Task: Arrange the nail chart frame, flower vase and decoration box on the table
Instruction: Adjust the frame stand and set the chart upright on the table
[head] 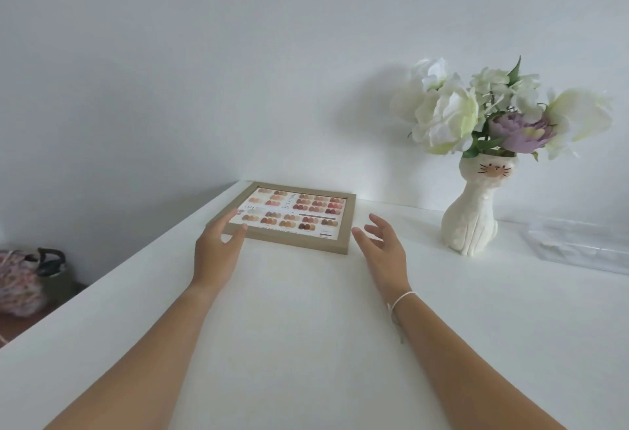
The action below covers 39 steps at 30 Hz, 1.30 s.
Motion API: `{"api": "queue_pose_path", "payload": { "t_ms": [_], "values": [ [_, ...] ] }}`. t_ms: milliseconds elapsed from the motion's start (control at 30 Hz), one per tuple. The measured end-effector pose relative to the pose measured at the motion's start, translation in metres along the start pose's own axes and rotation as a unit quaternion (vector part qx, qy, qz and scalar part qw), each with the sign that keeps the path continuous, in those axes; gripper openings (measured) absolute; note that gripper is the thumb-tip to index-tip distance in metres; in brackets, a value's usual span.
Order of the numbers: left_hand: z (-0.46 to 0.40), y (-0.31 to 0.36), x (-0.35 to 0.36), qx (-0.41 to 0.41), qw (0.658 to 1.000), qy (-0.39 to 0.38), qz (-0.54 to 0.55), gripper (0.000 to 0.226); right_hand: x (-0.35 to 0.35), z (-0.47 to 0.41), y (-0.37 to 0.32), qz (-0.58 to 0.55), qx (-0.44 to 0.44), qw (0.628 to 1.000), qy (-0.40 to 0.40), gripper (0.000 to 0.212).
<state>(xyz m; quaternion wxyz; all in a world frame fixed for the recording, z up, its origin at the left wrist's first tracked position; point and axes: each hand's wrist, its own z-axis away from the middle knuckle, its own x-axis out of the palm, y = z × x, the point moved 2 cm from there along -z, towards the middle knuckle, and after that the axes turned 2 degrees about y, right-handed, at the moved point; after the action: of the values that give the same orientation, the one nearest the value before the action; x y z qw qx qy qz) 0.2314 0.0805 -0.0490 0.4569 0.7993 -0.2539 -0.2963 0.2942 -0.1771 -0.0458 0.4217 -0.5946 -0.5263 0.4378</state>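
Two bare forearms reach across a white table [306,344]. Against the far wall a cat-shaped flower vase [471,211] stands right, a clear decoration box [582,245] beside it. Left, the nail chart frame [289,216] lies flat. Left hand [218,249], fingers spread, touches its corner; right hand [383,245] hovers relaxed beside it.

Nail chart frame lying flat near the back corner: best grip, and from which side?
Probably by its two short side rails, one hand each. The frame lies flat on the table, so fingers should slip under the edges from left and right. The left hand and right hand are open at those ends.
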Motion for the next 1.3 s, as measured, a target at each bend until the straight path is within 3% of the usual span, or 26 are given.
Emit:
{"api": "queue_pose_path", "payload": {
  "t_ms": [267, 600, 733, 833, 1033, 1133, 1300],
  "values": [
    [-0.042, -0.018, 0.003, -0.009, 0.994, 0.049, -0.097, 0.04, 0.02, -0.03, 0.011, 0.026, 0.01, 1.0, 0.002, 0.055],
    [-0.081, -0.033, 0.022, -0.072, 0.971, -0.056, -0.221, 0.051, 0.04, -0.054, 0.018, 0.195, 0.031, 0.98, -0.003, 0.068],
    [-0.086, -0.03, 0.027, -0.072, 0.957, -0.066, -0.273, 0.025, 0.044, -0.054, 0.021, 0.267, 0.029, 0.962, -0.045, 0.069],
    [-0.088, -0.029, 0.028, -0.075, 0.954, -0.068, -0.283, 0.028, 0.044, -0.052, 0.02, 0.285, 0.014, 0.956, -0.071, 0.067],
    [-0.093, -0.032, 0.022, -0.126, 0.961, -0.049, -0.242, 0.051, 0.038, -0.051, 0.015, 0.216, 0.006, 0.975, -0.048, 0.052],
    [-0.092, -0.029, 0.021, -0.134, 0.96, -0.04, -0.242, 0.044, 0.034, -0.051, 0.015, 0.163, -0.002, 0.986, -0.032, 0.041],
    [-0.09, -0.029, 0.022, -0.171, 0.962, -0.027, -0.21, 0.028, 0.029, -0.051, 0.016, 0.116, 0.004, 0.993, -0.021, 0.039]
  ]
}}
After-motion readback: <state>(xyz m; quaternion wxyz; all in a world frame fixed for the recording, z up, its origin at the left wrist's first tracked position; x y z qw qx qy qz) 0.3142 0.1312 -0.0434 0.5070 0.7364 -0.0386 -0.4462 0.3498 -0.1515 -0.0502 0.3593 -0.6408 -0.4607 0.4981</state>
